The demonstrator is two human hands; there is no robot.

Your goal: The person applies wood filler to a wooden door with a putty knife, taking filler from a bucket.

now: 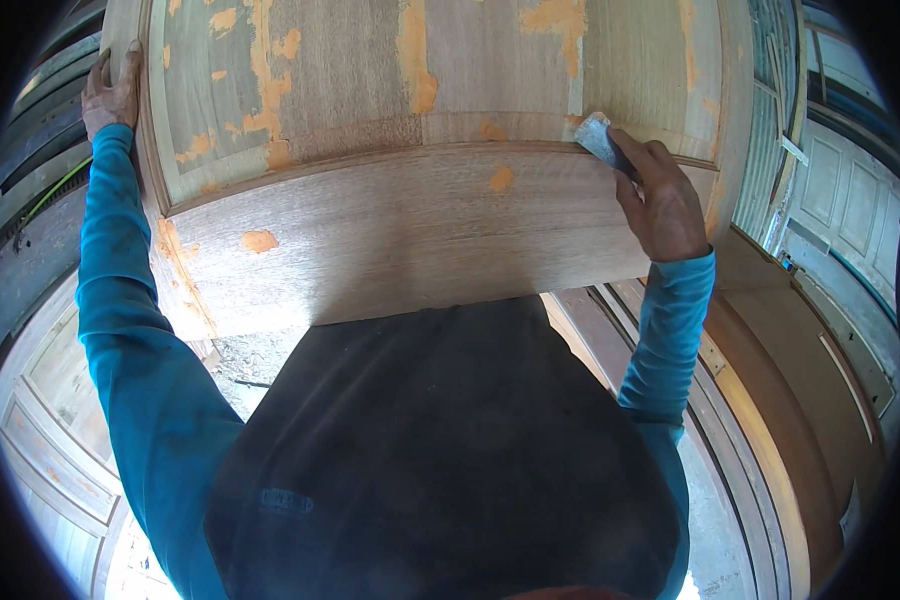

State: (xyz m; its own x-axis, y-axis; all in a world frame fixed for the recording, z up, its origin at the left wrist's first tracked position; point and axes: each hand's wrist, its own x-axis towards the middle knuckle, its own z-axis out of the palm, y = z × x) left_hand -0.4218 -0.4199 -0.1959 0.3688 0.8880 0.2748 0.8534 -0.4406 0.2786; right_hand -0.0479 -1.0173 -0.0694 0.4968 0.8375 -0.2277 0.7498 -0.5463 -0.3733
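Head view, landmark: wooden door [420, 230]. Right hand [675, 205] at door's right side, fingers closed round scraper [596, 137]. Scraper juts up-left past fingertips, blade over door's curved moulding [340, 159]; contact unclear. Left hand [111, 102] on door's left edge, can't tell if gripping. Orange filler patches [418, 65] across door.

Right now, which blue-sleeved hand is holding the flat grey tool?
The right hand grips the tool; the left hand touches the brown wooden panel instead.
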